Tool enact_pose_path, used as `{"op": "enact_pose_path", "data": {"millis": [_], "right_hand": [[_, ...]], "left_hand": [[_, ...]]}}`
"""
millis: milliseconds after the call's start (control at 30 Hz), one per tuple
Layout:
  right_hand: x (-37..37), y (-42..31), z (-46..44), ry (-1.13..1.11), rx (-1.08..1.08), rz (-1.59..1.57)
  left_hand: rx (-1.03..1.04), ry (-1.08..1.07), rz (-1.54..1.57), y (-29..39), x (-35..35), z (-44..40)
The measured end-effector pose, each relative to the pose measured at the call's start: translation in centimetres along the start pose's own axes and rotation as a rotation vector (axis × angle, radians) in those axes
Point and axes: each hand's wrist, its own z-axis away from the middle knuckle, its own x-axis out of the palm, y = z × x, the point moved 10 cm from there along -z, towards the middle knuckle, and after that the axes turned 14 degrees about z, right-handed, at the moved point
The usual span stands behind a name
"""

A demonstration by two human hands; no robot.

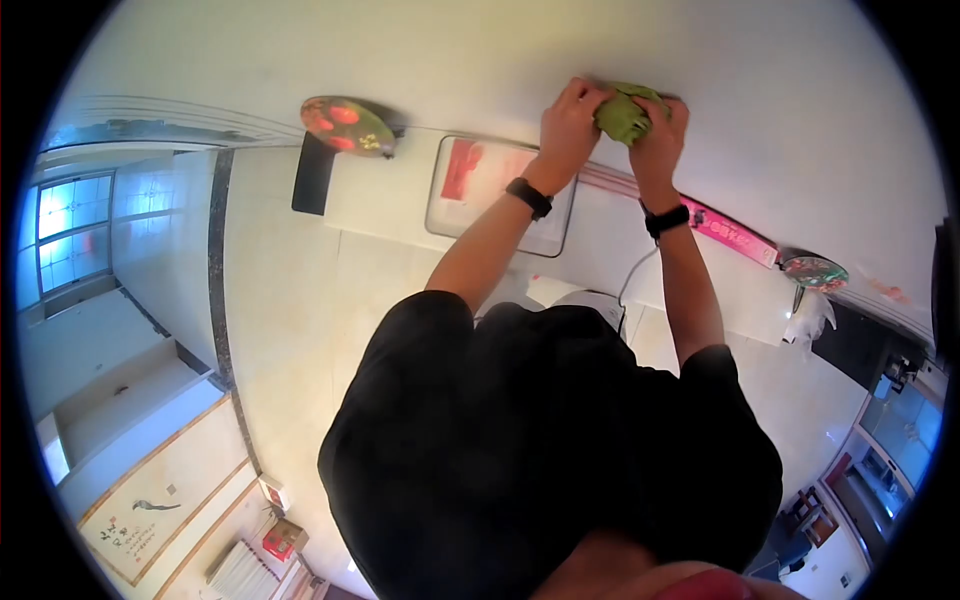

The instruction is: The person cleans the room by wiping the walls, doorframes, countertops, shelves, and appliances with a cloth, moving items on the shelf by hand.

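Observation:
A crumpled green cloth (624, 118) is bunched between my two hands, against a pale, smooth surface at the top of the view. My left hand (572, 122) grips its left side with bent fingers. On the opposite side, my right hand (660, 135) has its fingers curled around the cloth. Both arms are stretched forward, each with a black band at the wrist. Below my left forearm lies a dark-rimmed, rectangular tray (437, 205) with a red and white print inside.
A round decorated object with red shapes (347, 126) stands to the left, above a black panel (314, 176). Right of my right wrist is a long pink box (730, 232), then a smaller round patterned object (814, 271). Windows (75, 225) show at far left.

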Motion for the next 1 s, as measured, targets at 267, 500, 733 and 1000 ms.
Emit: {"op": "enact_pose_path", "data": {"millis": [267, 500, 733, 1000], "right_hand": [[13.3, -9.9, 10.7, -0.486, 0.075, -0.041], [13.1, -5.7, 29.9, -0.810, 0.201, -0.003], [10.6, 0.2, 40.1, -0.880, 0.363, 0.083], [18.8, -1.5, 46.7, -0.724, 0.410, -0.049]], "left_hand": [[-0.302, -0.138, -0.173, -12.8, -10.2, 11.7], [-0.636, -0.547, 0.016, -15.1, -4.5, 29.1], [-0.638, -0.650, 0.064, -14.2, 2.7, 38.2], [-0.673, -0.505, -0.080, -20.9, 0.0, 43.4]]}}
